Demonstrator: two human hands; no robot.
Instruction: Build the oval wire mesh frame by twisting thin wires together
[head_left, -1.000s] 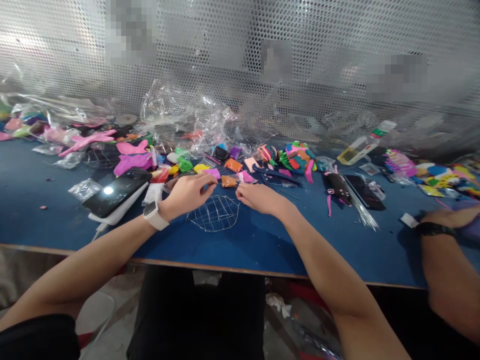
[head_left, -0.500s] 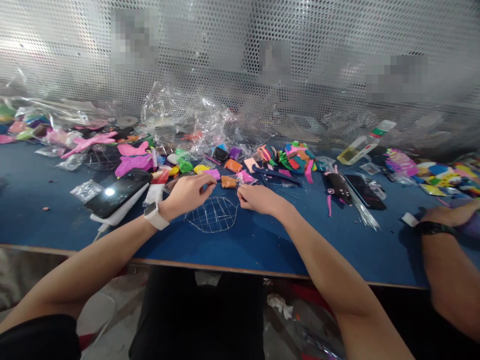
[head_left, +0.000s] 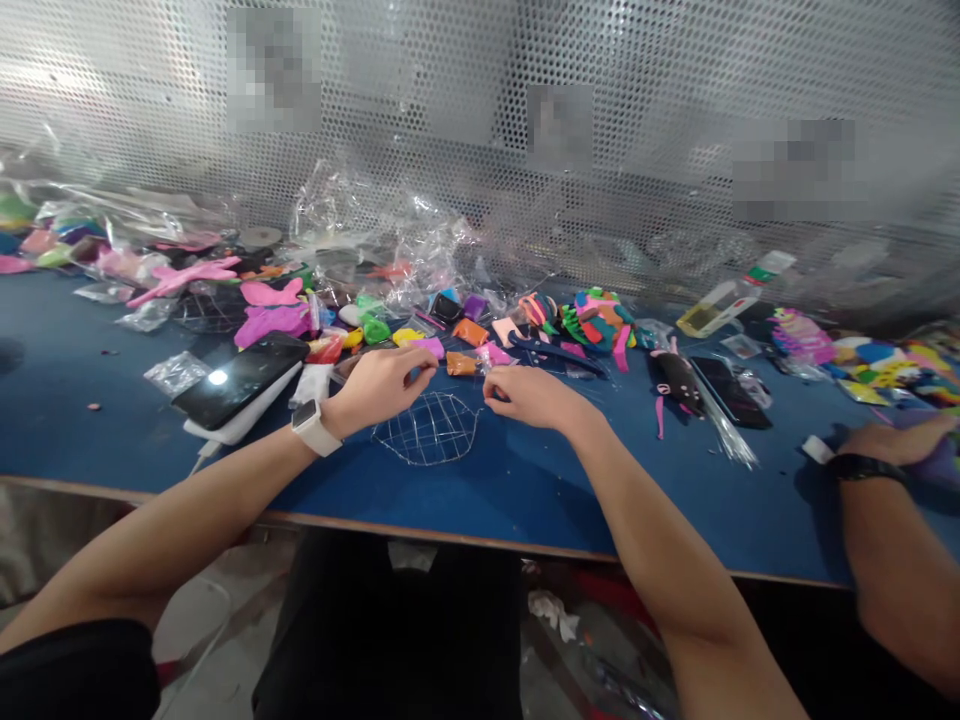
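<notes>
A fish-shaped wire frame [head_left: 426, 430] of thin silvery wire, crossed by a grid of wires, lies on the blue table. My left hand [head_left: 384, 385], a white-strapped watch on its wrist, is closed in a pinch above the frame's upper left side. Whatever sits between those fingertips is too small to make out. At the frame's pointed right end, my right hand [head_left: 538, 396] is pinched too. Its fingertips are close to the wire tip, but I cannot tell whether they grip it. Just behind the hands lie brown clay [head_left: 460, 364] and pink clay [head_left: 493, 353] packets.
A phone on a white block [head_left: 240, 385] lies left. Clear plastic bags [head_left: 382, 235] and colourful clay pieces line the back. Right are a bottle [head_left: 731, 297], a dark clay figure [head_left: 677, 382], a wire bundle [head_left: 721, 420], a second phone [head_left: 731, 390] and another person's hand [head_left: 892, 440].
My right hand has shifted slightly right, its fingertips a little farther from my left hand. The left hand keeps its pinch. The whole view has moved slightly.
</notes>
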